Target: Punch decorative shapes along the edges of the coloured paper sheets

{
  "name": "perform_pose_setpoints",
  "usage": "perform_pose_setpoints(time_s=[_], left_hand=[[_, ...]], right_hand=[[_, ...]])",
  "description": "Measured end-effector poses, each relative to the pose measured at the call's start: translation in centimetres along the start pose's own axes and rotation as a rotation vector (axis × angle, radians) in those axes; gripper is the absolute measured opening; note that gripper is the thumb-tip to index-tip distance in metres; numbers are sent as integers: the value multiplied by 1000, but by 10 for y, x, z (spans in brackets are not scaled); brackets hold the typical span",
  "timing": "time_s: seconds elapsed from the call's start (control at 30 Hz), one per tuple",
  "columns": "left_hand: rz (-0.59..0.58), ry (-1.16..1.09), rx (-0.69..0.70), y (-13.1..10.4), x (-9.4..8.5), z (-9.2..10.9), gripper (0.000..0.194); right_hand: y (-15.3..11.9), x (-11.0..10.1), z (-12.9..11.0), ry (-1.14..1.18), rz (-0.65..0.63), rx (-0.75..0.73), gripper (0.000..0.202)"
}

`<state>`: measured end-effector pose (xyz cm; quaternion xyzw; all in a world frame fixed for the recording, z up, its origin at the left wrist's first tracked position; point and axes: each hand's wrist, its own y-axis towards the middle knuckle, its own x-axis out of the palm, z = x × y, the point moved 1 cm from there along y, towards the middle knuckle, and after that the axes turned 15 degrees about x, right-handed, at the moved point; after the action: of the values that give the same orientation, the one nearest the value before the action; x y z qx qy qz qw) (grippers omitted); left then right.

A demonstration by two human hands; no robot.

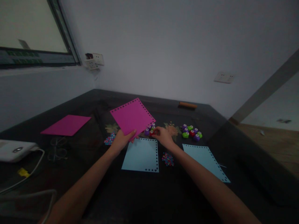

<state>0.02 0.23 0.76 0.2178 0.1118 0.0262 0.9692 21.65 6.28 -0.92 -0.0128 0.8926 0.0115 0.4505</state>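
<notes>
A pink sheet of paper (132, 116) with small holes punched along two edges is raised at a tilt over the table. My left hand (123, 140) grips its lower corner, thumb on top. With bent fingers, my right hand (163, 136) pinches a small red craft punch (151, 133) with a cartoon eye. Beside it, partly behind the pink sheet, stand several more punches, among them a purple punch (146, 132). Just below both hands lies a light blue sheet (141, 155), punched along its top, right side and part of its bottom edge.
Paper dots lie in two piles, a left pile (109, 139) and a right pile (168, 159). On the right are another blue sheet (203, 158) and a group of punches (192, 133). A pink sheet (66, 125), glasses (56, 149) and a white corded box (17, 150) are left.
</notes>
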Motion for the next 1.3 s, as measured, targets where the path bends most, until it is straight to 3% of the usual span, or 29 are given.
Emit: perform_pose_setpoints(time_s=[0.27, 0.93, 1.3], left_hand=[[-16, 24, -7, -1, 1, 1, 31], [25, 23, -20, 0, -1, -6, 28], [19, 1, -28, -2, 4, 9, 23]], right_hand=[[0, 6, -4, -105, 10, -29, 32], [0, 8, -2, -161, 24, -46, 28], [-3, 0, 5, -86, 10, -31, 27]])
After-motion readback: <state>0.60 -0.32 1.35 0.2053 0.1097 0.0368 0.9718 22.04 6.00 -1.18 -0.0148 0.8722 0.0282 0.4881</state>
